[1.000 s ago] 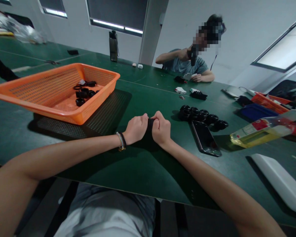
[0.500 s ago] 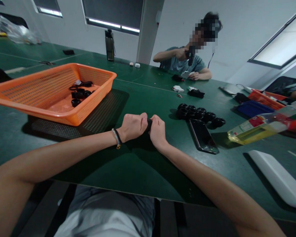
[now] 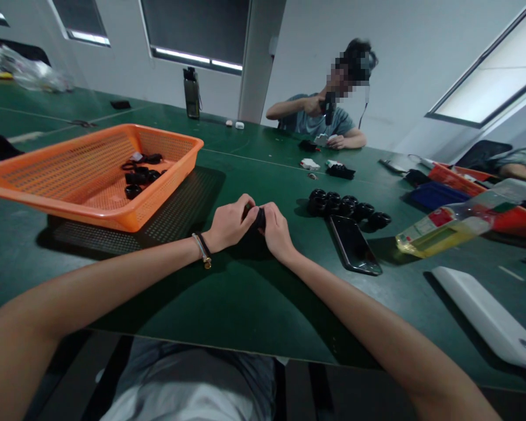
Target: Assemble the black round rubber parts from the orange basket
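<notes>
Between my two hands is a small black part (image 3: 260,218), mostly covered by the fingers, so its kind cannot be made out. My left hand (image 3: 232,224) has thumb and fingers bent round its left side. From the other side my right hand (image 3: 278,231) pinches it. Both hands are just above the green table (image 3: 228,298). To their right stand several round black parts (image 3: 348,206) in a cluster, beside a dark phone (image 3: 355,244). Left of my hands, an orange basket (image 3: 144,217) holds several black parts (image 3: 135,178) and a black cable (image 3: 151,158).
A clear bottle with yellow liquid (image 3: 438,231) lies at the right, near a white slab-like device (image 3: 486,316). Across the table a person (image 3: 319,117) holds a dark power tool. A dark water bottle (image 3: 191,93) stands at the back.
My left hand's fingers have loosened from a tight fist and shifted on the black part. My right hand keeps its pinch. The whole view has tilted slightly.
</notes>
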Available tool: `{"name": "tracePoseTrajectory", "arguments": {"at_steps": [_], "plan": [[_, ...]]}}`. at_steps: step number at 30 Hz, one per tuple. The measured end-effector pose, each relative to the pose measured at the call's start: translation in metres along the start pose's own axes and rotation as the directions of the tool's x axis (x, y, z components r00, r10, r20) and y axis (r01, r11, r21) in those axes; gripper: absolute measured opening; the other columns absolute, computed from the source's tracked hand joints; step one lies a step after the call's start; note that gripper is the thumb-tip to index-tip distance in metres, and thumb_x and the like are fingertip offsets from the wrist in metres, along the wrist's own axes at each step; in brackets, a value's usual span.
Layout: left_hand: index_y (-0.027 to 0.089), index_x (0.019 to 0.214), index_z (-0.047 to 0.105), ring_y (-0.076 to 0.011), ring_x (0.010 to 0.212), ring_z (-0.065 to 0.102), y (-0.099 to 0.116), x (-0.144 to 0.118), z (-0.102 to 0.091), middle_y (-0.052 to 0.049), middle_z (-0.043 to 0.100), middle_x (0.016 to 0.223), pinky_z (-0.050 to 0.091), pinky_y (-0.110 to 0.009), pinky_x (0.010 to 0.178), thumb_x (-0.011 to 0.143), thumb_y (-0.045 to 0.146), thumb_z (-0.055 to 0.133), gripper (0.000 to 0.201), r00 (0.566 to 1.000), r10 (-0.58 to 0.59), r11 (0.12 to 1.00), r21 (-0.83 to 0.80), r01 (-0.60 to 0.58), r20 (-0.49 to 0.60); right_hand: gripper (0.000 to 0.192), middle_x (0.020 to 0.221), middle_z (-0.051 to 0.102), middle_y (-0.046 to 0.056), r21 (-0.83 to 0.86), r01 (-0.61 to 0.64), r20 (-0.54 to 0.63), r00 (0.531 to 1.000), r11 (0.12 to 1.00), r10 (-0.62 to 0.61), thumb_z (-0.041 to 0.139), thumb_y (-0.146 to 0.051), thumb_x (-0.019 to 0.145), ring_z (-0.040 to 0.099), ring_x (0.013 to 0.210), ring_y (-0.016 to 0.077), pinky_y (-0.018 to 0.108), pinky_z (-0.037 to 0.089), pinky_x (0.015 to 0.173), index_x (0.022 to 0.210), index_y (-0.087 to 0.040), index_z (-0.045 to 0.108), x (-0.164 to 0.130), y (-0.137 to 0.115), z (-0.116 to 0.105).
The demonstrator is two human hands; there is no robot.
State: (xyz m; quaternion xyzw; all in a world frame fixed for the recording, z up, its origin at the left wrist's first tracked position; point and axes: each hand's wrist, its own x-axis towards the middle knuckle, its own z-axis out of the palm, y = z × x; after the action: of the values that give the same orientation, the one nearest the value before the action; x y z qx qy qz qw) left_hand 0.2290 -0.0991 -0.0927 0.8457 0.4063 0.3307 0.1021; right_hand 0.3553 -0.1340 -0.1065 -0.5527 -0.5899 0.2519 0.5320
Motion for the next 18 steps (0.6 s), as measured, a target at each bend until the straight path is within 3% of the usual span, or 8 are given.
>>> {"name": "tracePoseTrajectory", "arguments": {"at_steps": [3,5,8,14,18], "plan": [[0.017,0.097,0.045,-0.0166,0.073,0.058,-0.007,0.003,0.005,-0.004,0.059,0.084,0.043,-0.027,0.065,0.087,0.037,0.038,0.024,0.997,-0.062,0.976,-0.213,0.052,-0.044,0.025,0.065,0.052,-0.003,-0.011,0.026,0.177,0.984,1.000,-0.023,0.035,-0.043,0.087,0.051,0.055,0.0123,0.026,0.040,0.053,0.095,-0.022,0.047,0.007,0.007,-0.007],[0.016,0.097,0.044,-0.0163,0.080,0.058,-0.010,0.005,0.007,-0.006,0.057,0.093,0.045,-0.028,0.072,0.085,0.034,0.043,0.022,0.995,-0.079,0.942,-0.330,0.053,-0.066,0.027,0.077,0.058,0.000,-0.047,0.090,0.221,0.972,0.995,-0.077,0.045,-0.041,0.083,0.057,0.067,0.0141,0.027,0.043,0.060,0.101,-0.022,0.044,0.011,0.011,-0.011],[0.015,0.098,0.044,-0.0166,0.086,0.057,-0.011,0.007,0.007,-0.007,0.055,0.099,0.046,-0.031,0.079,0.082,0.029,0.048,0.021,0.997,-0.057,0.910,-0.413,0.032,-0.047,0.031,0.093,0.061,0.005,-0.117,0.159,0.209,0.969,0.980,-0.132,0.055,-0.039,0.076,0.059,0.082,0.0175,0.029,0.046,0.066,0.099,-0.020,0.045,0.016,0.013,-0.016],[0.016,0.099,0.045,-0.0172,0.090,0.056,-0.007,0.006,0.003,-0.007,0.055,0.100,0.046,-0.034,0.082,0.080,0.025,0.052,0.023,0.999,-0.033,0.897,-0.440,0.036,0.015,0.039,0.093,0.063,0.005,-0.292,0.274,0.229,0.950,0.916,-0.211,0.058,-0.034,0.072,0.060,0.081,0.0188,0.031,0.047,0.068,0.107,-0.020,0.047,0.018,0.012,-0.023],[0.016,0.101,0.044,-0.0172,0.090,0.056,-0.007,0.005,0.003,-0.008,0.054,0.102,0.048,-0.033,0.077,0.083,0.025,0.046,0.021,0.998,-0.069,0.907,-0.417,0.059,-0.009,0.033,0.091,0.064,0.006,-0.448,0.256,0.116,0.967,0.857,-0.228,0.055,-0.032,0.072,0.061,0.080,0.0203,0.032,0.046,0.068,0.103,-0.020,0.049,0.021,0.016,-0.029]]}}
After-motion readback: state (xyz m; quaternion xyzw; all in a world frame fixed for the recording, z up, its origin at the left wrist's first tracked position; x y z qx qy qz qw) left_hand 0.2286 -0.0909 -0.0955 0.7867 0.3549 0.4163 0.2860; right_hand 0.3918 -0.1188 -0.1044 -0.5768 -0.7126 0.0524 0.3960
